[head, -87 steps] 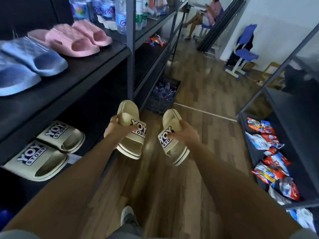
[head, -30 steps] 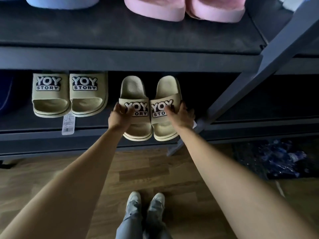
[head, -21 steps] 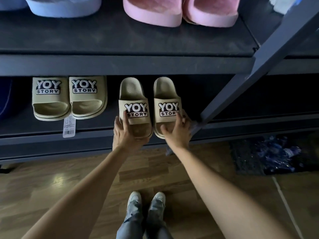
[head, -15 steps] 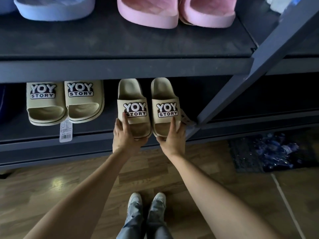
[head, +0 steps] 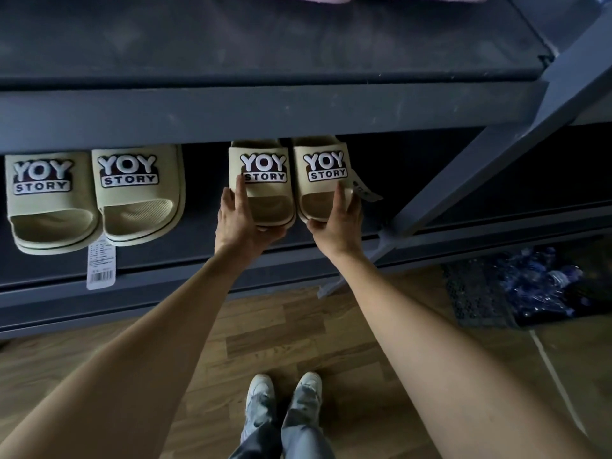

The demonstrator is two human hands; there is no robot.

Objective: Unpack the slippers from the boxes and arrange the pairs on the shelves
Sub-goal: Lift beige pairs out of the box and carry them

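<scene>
1. Slippers: held pair [head: 288,180] sits on the lower shelf [head: 198,253], toes toward 6 o'clock.
2. Left hand [head: 243,223] fingers curl around one toe; right hand [head: 337,220] fingers curl around the other.
3. Second pair [head: 94,193] lies at 9 o'clock, tag [head: 101,263] hanging.

dim, bluish light here. the lower shelf [head: 298,260] recess falls into deep shadow, the floor [head: 298,332] catches a soft sheen, the arms look brightest. wide-angle bending at the edges; the bottles [head: 543,286] are murky and soft.
</scene>
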